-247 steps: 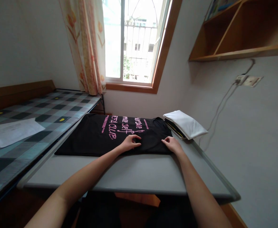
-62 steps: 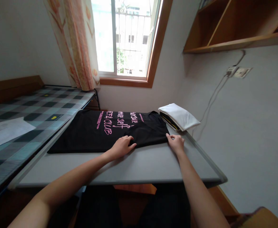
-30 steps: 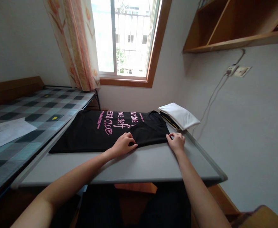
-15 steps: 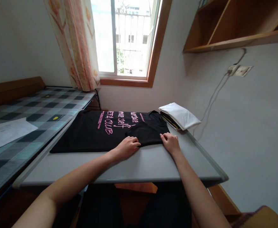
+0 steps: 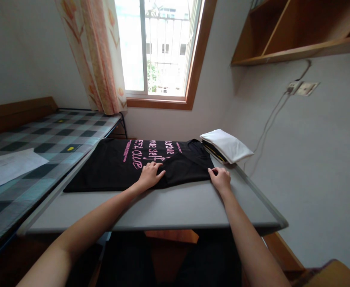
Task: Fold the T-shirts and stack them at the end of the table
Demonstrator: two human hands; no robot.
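Observation:
A black T-shirt [image 5: 111, 167] with pink lettering lies flat across the table, its collar toward the right and its sleeve folded over the front. My left hand [image 5: 151, 175] rests on the shirt's near side, below the lettering, with thumb and fingers apart. At the shirt's near right corner, my right hand [image 5: 221, 180] has thumb and fingertips together on the cloth edge. Just beyond that hand sits a stack of folded clothes [image 5: 225, 145], white on top with black and yellow edges beneath.
The grey table [image 5: 175, 209] has a raised rim. On the left is a bed [image 5: 82, 129] with a checked cover and a paper sheet [image 5: 13, 167] on it. Ahead are a curtain [image 5: 98, 59] and window. A wooden shelf [image 5: 297, 48] and a plugged-in cord [image 5: 272, 119] are at right.
My left hand has moved left along the shirt and its fingers have spread. My right hand has shifted slightly right. The near edge of the folded sleeve lies a little differently.

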